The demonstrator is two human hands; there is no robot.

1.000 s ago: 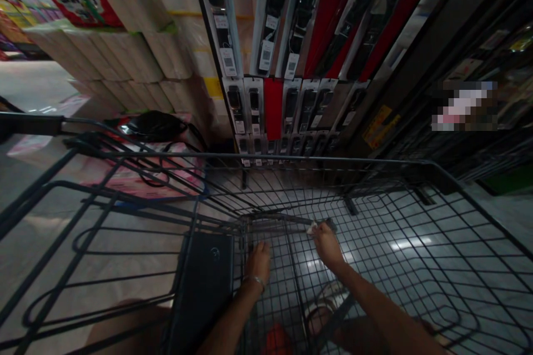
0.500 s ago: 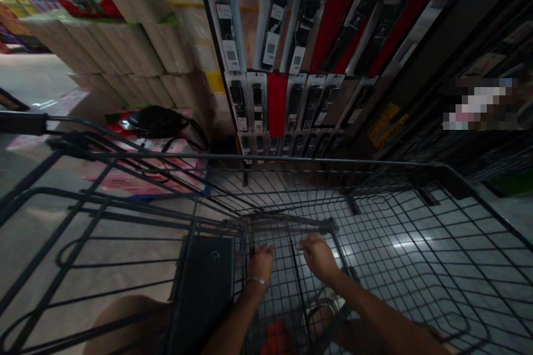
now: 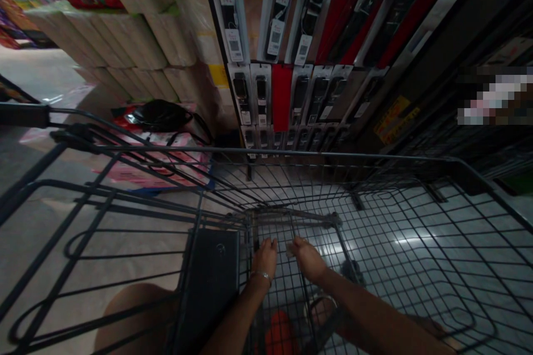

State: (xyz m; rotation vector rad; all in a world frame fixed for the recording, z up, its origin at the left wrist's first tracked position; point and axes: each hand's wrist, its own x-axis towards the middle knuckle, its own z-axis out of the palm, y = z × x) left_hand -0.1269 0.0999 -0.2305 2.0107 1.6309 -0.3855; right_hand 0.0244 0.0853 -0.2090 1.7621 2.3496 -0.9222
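Observation:
Both of my hands are down inside a dark wire shopping cart (image 3: 283, 152), above its mesh floor. My left hand (image 3: 265, 260), with a bracelet at the wrist, has its fingers stretched forward with small gaps, and I see nothing in it. A short gap to the right is my right hand (image 3: 308, 262), its fingers pinched together. A small pale bit shows at those fingertips, too dim and small to name. Beside my left forearm stands a black panel (image 3: 214, 274) with a round logo, part of the cart's seat end.
Belts in clear packaging (image 3: 275, 33) hang on a display rack beyond the cart. Wrapped paper packs (image 3: 129, 39) are stacked to the left, with a black bag (image 3: 160, 115) on pink packages (image 3: 141, 172) below. A sandalled foot (image 3: 320, 310) shows through the mesh.
My right hand has moved slightly left, closer to my left hand. The view has shifted a little, so the rack and packs sit further right and higher.

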